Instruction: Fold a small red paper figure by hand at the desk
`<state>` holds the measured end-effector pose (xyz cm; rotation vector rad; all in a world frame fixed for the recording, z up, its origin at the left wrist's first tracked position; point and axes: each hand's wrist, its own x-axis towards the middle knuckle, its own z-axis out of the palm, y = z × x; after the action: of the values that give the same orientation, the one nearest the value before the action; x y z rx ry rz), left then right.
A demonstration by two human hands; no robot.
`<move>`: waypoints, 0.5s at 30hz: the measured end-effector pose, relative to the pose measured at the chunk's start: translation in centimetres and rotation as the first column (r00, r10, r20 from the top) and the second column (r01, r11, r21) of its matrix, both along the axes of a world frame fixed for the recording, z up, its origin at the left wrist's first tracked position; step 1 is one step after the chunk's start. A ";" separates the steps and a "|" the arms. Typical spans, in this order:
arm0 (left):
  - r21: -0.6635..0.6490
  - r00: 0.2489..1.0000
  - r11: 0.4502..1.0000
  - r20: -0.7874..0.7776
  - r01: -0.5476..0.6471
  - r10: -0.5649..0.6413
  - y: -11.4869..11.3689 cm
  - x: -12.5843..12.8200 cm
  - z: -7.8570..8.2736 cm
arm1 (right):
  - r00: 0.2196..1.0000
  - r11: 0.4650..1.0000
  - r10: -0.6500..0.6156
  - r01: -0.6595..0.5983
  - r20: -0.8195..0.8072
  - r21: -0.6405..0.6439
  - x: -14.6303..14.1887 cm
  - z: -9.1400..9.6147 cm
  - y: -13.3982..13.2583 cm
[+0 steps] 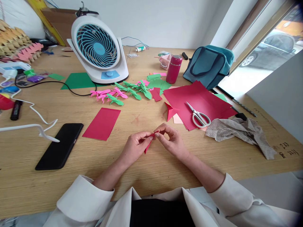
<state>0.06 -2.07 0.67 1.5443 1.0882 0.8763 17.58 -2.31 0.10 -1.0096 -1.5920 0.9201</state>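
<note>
Red folded paper fills my remote view's centre, raised at the fingertips of both hands above the desk, a little in from the front edge. I see the left hand closed to a pinch, thumb and forefinger on the paper, whose pointed end hangs below them. On its other side, the right hand nips the upper end, thumb and fingertips nearly meeting; how firmly, I cannot tell. Farther from the front edge, I have a flat red rectangle to the left and scissors lying on red sheets to the right. A fan stands toward the back edge.
</note>
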 end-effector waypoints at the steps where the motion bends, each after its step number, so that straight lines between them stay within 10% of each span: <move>1: 0.009 1.000 1.000 -0.001 -0.001 0.001 0.0 0.0 0.0 | 1.000 1.000 -0.001 0.001 0.000 0.006 0.0 0.0 0.0; 15: 0.073 1.000 0.997 0.004 -0.005 0.005 -0.1 0.0 -0.3 | 1.000 1.000 0.012 -0.012 0.015 0.013 0.0 0.0 0.1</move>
<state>0.11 -2.14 0.36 1.5993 1.0680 0.9312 17.56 -2.26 0.06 -1.0007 -1.6160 0.9110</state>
